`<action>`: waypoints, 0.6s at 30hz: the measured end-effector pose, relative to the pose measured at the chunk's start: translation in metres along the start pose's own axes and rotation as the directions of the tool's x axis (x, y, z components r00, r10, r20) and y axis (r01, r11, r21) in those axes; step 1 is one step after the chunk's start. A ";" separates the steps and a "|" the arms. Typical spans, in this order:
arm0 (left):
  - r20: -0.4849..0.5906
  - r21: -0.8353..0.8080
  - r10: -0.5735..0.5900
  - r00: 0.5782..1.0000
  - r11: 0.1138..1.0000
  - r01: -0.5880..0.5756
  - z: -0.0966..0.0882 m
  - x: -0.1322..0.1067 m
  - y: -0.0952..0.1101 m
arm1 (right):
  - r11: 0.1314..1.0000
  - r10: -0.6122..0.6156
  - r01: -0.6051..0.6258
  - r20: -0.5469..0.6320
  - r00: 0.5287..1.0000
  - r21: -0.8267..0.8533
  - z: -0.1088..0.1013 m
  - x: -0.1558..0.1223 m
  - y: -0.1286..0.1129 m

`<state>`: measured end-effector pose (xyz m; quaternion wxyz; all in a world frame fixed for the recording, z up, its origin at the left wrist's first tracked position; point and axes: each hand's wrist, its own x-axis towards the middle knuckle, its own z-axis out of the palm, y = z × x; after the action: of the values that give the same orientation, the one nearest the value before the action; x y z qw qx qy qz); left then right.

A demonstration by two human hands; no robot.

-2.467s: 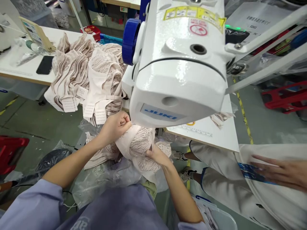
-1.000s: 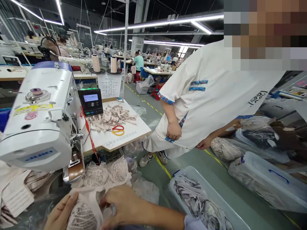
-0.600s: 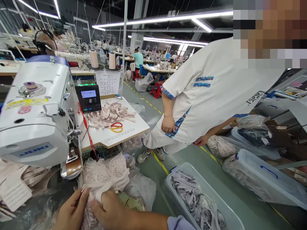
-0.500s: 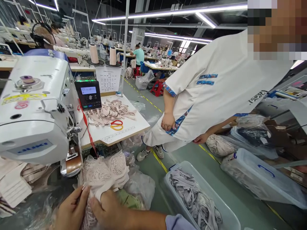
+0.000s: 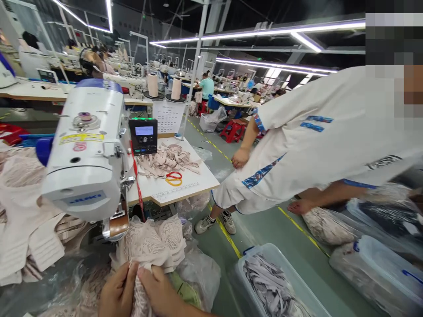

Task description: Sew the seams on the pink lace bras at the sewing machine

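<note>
At the bottom edge, my left hand point(image 5: 117, 294) and my right hand point(image 5: 158, 291) are both closed on a beige lace bra point(image 5: 150, 246) that bunches up between them. The bra lies just below the head of a white Juki sewing machine point(image 5: 87, 154). A pile of finished beige bras point(image 5: 23, 220) hangs over the table to the left of the machine.
A person in a white shirt point(image 5: 317, 145) bends over bagged lace goods point(image 5: 322, 226) on the right. A clear bin of grey straps point(image 5: 274, 286) stands on the floor. Orange scissors point(image 5: 173, 178) and beige pieces point(image 5: 167, 158) lie on the machine table point(image 5: 194, 182). Other workstations fill the background.
The view has swung slightly left and down. My hands have kept their hold on the bra and drawn closer together. The person in white has leaned further to the right, arm reaching toward the bags.
</note>
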<state>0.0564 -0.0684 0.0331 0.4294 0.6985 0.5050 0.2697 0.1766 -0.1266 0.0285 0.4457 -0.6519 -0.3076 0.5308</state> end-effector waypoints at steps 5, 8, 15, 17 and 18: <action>-0.004 -0.064 -0.042 0.999 0.997 0.041 -0.009 0.008 0.000 | 0.970 -0.234 0.221 0.133 0.963 0.101 -0.007 -0.003 0.003; 0.088 -0.141 -0.074 0.993 0.986 0.085 -0.015 0.011 0.002 | 0.912 -0.102 -0.008 0.244 0.964 0.411 -0.003 0.002 0.011; 0.264 -0.058 -0.040 0.964 0.997 0.057 -0.018 0.017 -0.003 | 0.695 0.043 -0.225 0.273 0.961 0.682 0.008 0.010 0.013; 0.284 -0.024 -0.022 0.959 0.999 0.030 -0.019 0.018 -0.004 | 0.731 0.025 -0.153 0.198 0.980 0.665 0.008 0.007 0.018; 0.302 -0.015 -0.019 0.953 1.000 0.025 -0.019 0.018 -0.004 | 0.768 0.014 -0.115 0.163 0.987 0.630 0.007 0.005 0.022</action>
<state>0.0451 -0.0452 0.0377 0.5111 0.7217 0.4386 0.1597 0.1699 -0.1290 0.0064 0.5974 -0.4313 -0.1193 0.6655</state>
